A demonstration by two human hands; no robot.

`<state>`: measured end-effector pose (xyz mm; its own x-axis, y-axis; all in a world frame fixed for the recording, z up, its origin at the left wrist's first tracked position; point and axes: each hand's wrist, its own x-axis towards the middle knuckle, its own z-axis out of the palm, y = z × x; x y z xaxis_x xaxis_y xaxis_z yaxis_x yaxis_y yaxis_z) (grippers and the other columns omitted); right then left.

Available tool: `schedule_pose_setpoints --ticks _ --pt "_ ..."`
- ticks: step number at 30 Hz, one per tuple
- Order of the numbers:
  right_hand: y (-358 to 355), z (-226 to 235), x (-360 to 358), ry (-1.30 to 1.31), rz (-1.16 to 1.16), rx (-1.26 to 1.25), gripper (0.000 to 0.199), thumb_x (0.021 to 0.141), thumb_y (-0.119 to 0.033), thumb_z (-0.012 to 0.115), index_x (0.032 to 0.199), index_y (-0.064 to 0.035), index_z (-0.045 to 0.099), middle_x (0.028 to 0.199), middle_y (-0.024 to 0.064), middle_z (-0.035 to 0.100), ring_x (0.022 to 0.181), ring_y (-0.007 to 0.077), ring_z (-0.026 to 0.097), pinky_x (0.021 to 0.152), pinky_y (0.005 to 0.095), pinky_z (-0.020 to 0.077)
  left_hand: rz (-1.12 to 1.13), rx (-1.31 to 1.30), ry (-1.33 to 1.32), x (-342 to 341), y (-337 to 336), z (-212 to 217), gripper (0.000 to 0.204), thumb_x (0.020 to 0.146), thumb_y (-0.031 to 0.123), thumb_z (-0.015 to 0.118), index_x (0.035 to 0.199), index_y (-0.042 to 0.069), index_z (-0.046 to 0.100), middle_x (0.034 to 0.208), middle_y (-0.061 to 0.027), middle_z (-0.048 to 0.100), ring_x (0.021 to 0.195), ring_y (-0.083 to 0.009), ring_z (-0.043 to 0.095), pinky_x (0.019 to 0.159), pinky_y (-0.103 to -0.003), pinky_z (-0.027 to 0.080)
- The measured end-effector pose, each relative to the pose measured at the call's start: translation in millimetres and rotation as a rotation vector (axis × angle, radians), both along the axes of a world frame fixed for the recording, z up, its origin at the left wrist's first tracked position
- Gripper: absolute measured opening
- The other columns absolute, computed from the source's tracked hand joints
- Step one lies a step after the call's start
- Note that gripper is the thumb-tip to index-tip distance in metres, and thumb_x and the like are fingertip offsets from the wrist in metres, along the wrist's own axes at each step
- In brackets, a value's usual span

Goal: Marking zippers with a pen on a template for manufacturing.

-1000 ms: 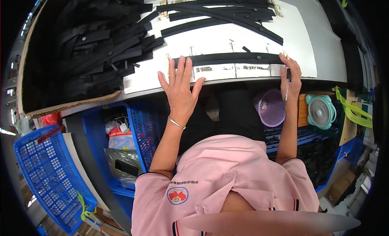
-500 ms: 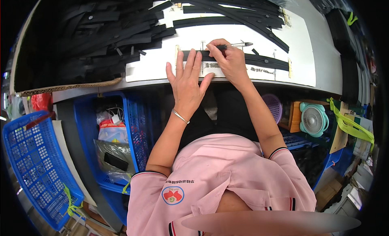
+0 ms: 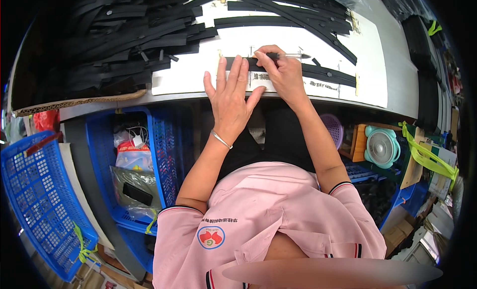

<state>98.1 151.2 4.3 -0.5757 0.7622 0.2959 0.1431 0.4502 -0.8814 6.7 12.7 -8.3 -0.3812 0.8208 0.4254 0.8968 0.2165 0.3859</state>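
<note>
Left hand (image 3: 229,98): flat, fingers spread across a long black fabric-like strip (image 3: 328,74) on a white rectangular board (image 3: 191,80) | Right hand (image 3: 285,76): gripping a slim black-and-clear pen (image 3: 293,56) (writing end unclear) | Handling: even finger pressure should keep the strip straight.

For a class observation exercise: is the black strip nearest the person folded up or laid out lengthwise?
Laid out lengthwise: the strip runs in one long line across the white board, left hand over one end.
</note>
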Motion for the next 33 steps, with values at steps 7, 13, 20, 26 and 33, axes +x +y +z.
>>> schedule_pose_setpoints --ticks 7,13,20,26,33 --pt "0 10 8 -0.051 0.148 -0.133 0.023 0.100 -0.012 0.067 0.090 0.0082 0.073 0.090 0.0019 0.074 0.065 0.0069 0.059 0.058 0.0245 0.0456 0.006 -0.009 -0.001 0 0 0 0.069 0.090 0.043 0.075 0.147 0.007 0.057 0.153 -0.0066 0.054 0.149 -0.0342 0.039 0.120 -0.061 0.017" --pt "3 2 10 -0.129 0.167 0.001 0.024 0.099 -0.011 0.067 0.087 0.0090 0.071 0.089 0.0023 0.074 0.063 0.0081 0.060 0.057 0.0250 0.0465 0.000 -0.026 0.000 0 2 0 0.069 0.090 0.041 0.076 0.146 0.006 0.057 0.154 -0.0065 0.053 0.149 -0.0344 0.039 0.120 -0.061 0.016" --pt "4 18 30 -0.013 0.127 -0.234 0.019 0.099 -0.009 0.064 0.090 0.0054 0.073 0.085 0.0008 0.073 0.068 0.0050 0.060 0.061 0.0219 0.0469 -0.007 -0.040 -0.008 0 1 0 0.070 0.090 0.042 0.077 0.146 0.005 0.056 0.154 -0.0070 0.053 0.150 -0.0342 0.038 0.121 -0.060 0.014" --pt "29 19 78 -0.028 -0.304 0.031 0.015 0.097 -0.009 0.066 0.089 0.0008 0.072 0.065 0.0019 0.065 0.057 0.0030 0.054 0.052 0.0234 0.0420 -0.008 -0.065 0.024 0 0 -1 0.071 0.091 0.043 0.076 0.148 0.005 0.054 0.155 -0.0078 0.052 0.151 -0.0341 0.035 0.121 -0.060 0.014" --pt "34 10 83 -0.018 -0.247 -0.003 0.017 0.098 -0.011 0.067 0.088 0.0018 0.071 0.066 0.0016 0.063 0.057 0.0046 0.054 0.053 0.0247 0.0421 0.018 -0.074 -0.020 8 4 4 0.074 0.092 0.043 0.075 0.151 0.006 0.051 0.160 -0.0103 0.046 0.153 -0.0348 0.033 0.123 -0.062 0.008"
